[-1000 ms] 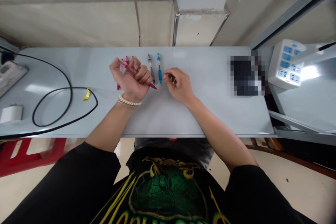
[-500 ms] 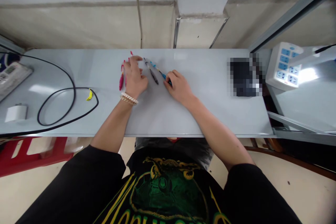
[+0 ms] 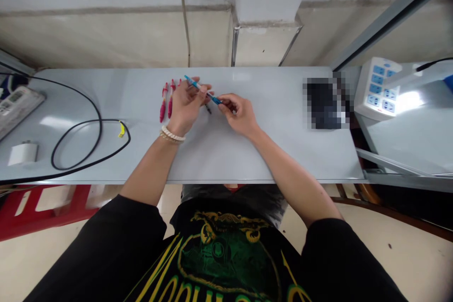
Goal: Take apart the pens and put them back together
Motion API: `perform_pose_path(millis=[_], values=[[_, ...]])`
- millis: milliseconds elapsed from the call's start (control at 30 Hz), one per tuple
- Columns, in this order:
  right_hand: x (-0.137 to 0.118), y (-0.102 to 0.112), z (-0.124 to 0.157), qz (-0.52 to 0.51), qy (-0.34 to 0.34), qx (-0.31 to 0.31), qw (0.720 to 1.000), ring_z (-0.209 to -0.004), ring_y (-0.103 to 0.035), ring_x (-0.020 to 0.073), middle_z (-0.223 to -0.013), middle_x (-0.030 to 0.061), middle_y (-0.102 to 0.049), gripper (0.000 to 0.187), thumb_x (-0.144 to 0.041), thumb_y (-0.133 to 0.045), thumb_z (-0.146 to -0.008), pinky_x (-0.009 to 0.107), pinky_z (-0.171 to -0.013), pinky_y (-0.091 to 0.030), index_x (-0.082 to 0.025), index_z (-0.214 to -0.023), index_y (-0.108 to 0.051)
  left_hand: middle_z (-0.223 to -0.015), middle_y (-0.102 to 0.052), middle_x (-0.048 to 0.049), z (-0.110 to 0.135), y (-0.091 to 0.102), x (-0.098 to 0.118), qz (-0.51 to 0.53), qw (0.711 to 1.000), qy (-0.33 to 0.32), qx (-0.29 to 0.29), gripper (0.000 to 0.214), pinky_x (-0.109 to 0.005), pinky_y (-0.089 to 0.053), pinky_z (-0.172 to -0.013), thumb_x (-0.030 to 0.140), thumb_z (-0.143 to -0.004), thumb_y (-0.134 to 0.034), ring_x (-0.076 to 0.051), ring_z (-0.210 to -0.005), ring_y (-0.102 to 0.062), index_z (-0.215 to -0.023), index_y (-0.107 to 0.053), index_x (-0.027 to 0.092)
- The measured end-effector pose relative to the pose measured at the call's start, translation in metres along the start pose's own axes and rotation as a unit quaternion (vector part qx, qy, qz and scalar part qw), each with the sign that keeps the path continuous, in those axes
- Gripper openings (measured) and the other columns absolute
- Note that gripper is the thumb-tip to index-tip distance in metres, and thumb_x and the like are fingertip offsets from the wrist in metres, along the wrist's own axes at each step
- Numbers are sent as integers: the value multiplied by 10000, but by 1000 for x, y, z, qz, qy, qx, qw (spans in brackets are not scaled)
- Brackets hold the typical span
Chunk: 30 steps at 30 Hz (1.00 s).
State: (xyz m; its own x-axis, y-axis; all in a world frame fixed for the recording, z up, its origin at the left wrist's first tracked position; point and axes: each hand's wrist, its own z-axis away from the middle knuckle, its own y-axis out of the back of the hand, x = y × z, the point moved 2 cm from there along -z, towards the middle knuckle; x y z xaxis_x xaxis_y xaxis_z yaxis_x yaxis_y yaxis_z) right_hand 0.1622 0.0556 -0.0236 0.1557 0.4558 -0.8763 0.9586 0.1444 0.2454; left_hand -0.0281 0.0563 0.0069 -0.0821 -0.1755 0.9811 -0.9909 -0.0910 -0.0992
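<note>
A blue pen is held up over the grey table between both hands. My left hand pinches its upper part and my right hand pinches its lower tip end. Red pens lie side by side on the table just left of my left hand. A dark pen lies on the table under the hands, mostly hidden by them.
A black cable with a yellow tag loops over the left of the table, near a white adapter and a power strip. A blurred dark object lies at right. Another white power strip sits beyond the right edge.
My left hand laid the red pens down on the table. My right hand picked up the blue pen, and both hands now hold it above the table.
</note>
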Motion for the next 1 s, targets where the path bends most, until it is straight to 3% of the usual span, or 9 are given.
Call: perform_pose_path(millis=[67, 200, 400, 633, 833, 1000], values=[[-6, -1, 0, -30, -13, -22, 999, -684, -577, 134, -832, 11, -694, 333, -522, -652, -1037, 291, -668, -504, -208, -1093, -749, -1032, -818, -76, 3, -5, 8, 60, 998, 23, -22, 580, -378, -663, -866, 637, -755, -994, -241, -975, -805, -1072, -712, 241], [-12, 0, 1, -27, -6, -24, 999, -633, -549, 134, -734, 0, -634, 382, -514, -565, -1110, 287, -621, -490, -223, -983, -776, -964, -836, -43, 10, -13, 16, 101, 995, 17, -2, 482, -337, -684, -832, 511, -734, -1046, -216, -937, -821, -973, -727, 240], [-4, 3, 4, 95, 119, 100, 983, -846, -702, 168, -960, 64, -751, 364, -297, -466, -1137, 323, -828, -614, -224, -1221, -812, -930, -822, -17, 10, -32, 13, 162, 985, 33, 52, 349, -308, -693, -882, 325, -832, -1007, -205, -957, -838, -941, -693, 218], [8, 9, -1, 187, 190, 104, 958, -1007, -724, 213, -1099, 98, -751, 506, -298, -305, -1169, 390, -911, -665, -270, -1382, -763, -944, -799, -37, 8, -44, 17, 185, 973, 98, 95, 166, -311, -693, -939, 98, -997, -794, -170, -930, -821, -893, -693, 178], [0, 10, 2, 207, 131, 41, 969, -1060, -693, 264, -1116, 118, -734, 494, -259, -331, -1155, 476, -1021, -629, -278, -1357, -781, -929, -794, -64, 2, -36, -2, 148, 976, 116, 112, 215, -354, -697, -960, 252, -930, -913, -229, -1028, -816, -839, -732, 179], [-10, 5, 4, 127, 86, 63, 986, -951, -693, 223, -1139, 113, -743, 448, -566, -491, -1149, 407, -940, -630, -261, -1306, -778, -923, -792, -68, 4, -28, -4, 153, 977, 100, 112, 232, -350, -686, -949, 264, -906, -934, -203, -969, -808, -838, -733, 170]])
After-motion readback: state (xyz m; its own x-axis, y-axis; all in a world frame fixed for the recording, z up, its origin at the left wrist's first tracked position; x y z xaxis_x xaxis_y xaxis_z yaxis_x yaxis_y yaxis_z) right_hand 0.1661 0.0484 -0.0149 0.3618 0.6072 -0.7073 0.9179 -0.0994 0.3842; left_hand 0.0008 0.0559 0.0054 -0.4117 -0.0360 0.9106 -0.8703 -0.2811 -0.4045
